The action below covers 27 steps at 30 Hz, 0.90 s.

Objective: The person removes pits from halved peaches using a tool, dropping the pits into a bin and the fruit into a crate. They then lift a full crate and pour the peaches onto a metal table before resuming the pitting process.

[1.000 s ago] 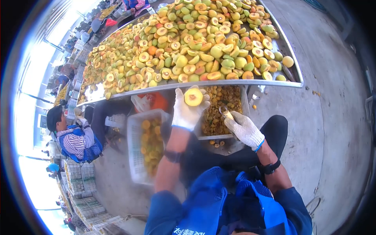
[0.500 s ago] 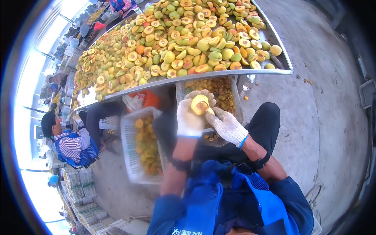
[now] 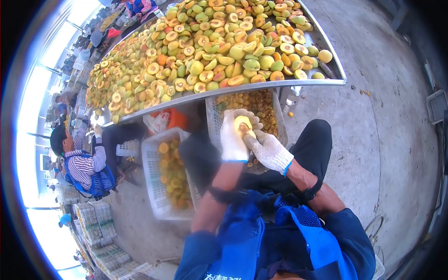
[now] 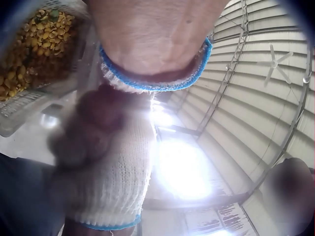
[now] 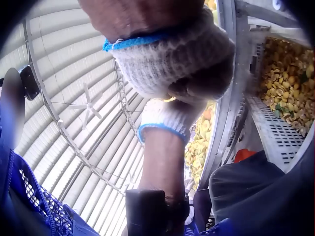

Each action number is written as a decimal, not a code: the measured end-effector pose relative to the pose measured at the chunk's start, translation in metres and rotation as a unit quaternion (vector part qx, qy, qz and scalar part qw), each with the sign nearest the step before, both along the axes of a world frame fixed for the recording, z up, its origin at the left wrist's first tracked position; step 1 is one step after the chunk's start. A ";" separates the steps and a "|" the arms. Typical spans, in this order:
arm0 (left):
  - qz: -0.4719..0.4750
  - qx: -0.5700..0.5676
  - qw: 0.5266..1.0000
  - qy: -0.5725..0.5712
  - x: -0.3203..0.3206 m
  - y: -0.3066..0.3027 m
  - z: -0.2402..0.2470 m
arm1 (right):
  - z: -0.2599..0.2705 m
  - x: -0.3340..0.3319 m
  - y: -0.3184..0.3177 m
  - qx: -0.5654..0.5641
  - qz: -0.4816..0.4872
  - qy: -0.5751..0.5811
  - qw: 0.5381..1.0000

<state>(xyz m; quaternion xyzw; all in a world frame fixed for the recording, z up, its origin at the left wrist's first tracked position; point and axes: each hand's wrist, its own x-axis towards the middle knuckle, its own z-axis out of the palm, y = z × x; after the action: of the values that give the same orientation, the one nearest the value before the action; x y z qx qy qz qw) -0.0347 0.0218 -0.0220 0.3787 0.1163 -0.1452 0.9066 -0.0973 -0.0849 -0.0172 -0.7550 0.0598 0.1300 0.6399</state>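
In the head view, my gloved left hand (image 3: 233, 142) holds a yellow peach half (image 3: 242, 125) with its cut face and brown centre turned up. My gloved right hand (image 3: 271, 151) reaches in from the right, its fingertips at the cut face. It grips a small pitting spoon, now mostly hidden behind fingers and fruit. Both hands are above a crate of pits and scraps (image 3: 211, 119), just below the table's near edge. In the left wrist view the white glove (image 4: 128, 162) is partly blurred; the right wrist view shows the right glove (image 5: 172, 64) covering the work.
A metal-rimmed table (image 3: 298, 83) heaped with halved peaches spans the top. To the left stand a white crate (image 3: 150, 186) of peach halves and an orange-red bucket (image 3: 178, 119). A person in a blue vest (image 3: 100, 179) sits farther left, near stacked crates (image 3: 95, 219).
My right hand has come up from the scrap crate to the peach half in my left hand, bringing the pitting spoon to its cut face. The peach half has tilted.
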 end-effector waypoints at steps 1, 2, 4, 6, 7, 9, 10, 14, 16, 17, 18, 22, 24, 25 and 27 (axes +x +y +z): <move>-0.002 -0.001 1.000 0.000 -0.001 -0.002 0.000 | 0.000 -0.001 0.000 0.016 -0.007 0.023 1.000; 0.002 0.038 0.999 0.001 -0.002 -0.003 0.002 | -0.003 -0.001 0.000 0.015 -0.008 0.022 1.000; 0.006 0.078 0.997 0.002 -0.003 -0.005 0.001 | -0.010 -0.001 -0.001 0.004 0.002 0.010 1.000; 0.035 0.095 0.995 0.013 -0.002 -0.006 -0.003 | -0.010 -0.001 -0.004 -0.002 0.019 0.013 1.000; 0.034 0.096 0.995 0.012 -0.003 -0.006 -0.002 | -0.010 -0.001 -0.005 -0.008 0.036 0.015 0.999; 0.021 0.127 0.992 -0.010 -0.004 -0.005 0.003 | -0.013 -0.003 -0.004 0.027 0.044 0.014 0.999; 0.021 0.128 0.991 -0.011 -0.005 -0.007 0.008 | -0.013 -0.003 -0.004 0.061 0.052 0.013 0.997; 0.041 0.177 0.983 -0.001 -0.003 -0.007 0.010 | 0.005 -0.003 -0.009 0.035 0.075 0.057 0.995; 0.030 0.190 0.981 -0.005 0.001 -0.002 0.001 | 0.008 -0.004 -0.009 0.146 0.063 0.151 0.976; 0.011 0.183 0.983 -0.018 0.005 0.000 -0.003 | 0.009 -0.004 -0.010 0.146 0.063 0.151 0.976; -0.007 0.176 0.984 -0.032 0.006 0.000 -0.002 | 0.011 -0.004 -0.011 0.150 0.068 0.164 0.973; -0.041 0.203 0.976 -0.067 0.003 0.001 0.006 | -0.008 -0.006 -0.010 0.248 0.080 0.172 0.950; -0.083 0.258 0.955 -0.124 0.004 0.004 0.007 | -0.010 -0.009 -0.014 0.313 0.092 0.197 0.924; -0.081 0.257 0.955 -0.124 0.005 0.007 0.004 | -0.009 -0.009 -0.016 0.376 0.106 0.221 0.894; -0.158 0.195 0.952 -0.176 0.010 0.013 -0.004 | -0.019 -0.008 -0.018 0.438 0.133 0.239 0.856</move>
<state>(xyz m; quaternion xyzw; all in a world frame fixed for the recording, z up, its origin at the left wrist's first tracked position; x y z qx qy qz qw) -0.0244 0.0344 -0.0262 0.5814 -0.0804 -0.1921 0.7865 -0.1050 -0.1027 -0.0358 -0.3433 0.0466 0.4034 0.8469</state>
